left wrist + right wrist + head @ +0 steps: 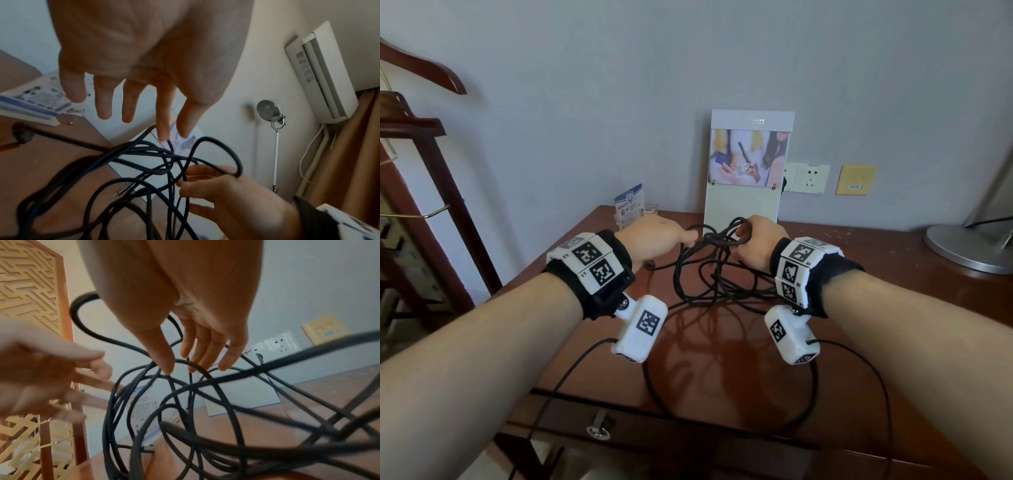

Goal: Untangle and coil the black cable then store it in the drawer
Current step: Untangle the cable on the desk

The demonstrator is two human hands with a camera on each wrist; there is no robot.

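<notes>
A: Where did we have the black cable (717,270) at that point?

B: Bunched in a loose tangle on the wooden desk (859,308), its top loops lifted off the surface toward the white stand (743,198) at the back. Our right hand (755,245) had them, fingers curled through a couple of strands.

A: And our left hand (654,240)?

B: It held nothing. The left wrist view showed the fingers (164,126) straight and spread, tips just beside the nearest loop. The knot lay to that hand's right, between the two hands, so the left was the free one to reach in.

A: Which way did the strands run?

B: Mostly down and toward us from the right hand's grip. We judged a pull to the left, away from the grip, would open it. The drawer (654,431) was at the desk's near edge, below our wrists, apparently closed.
</notes>
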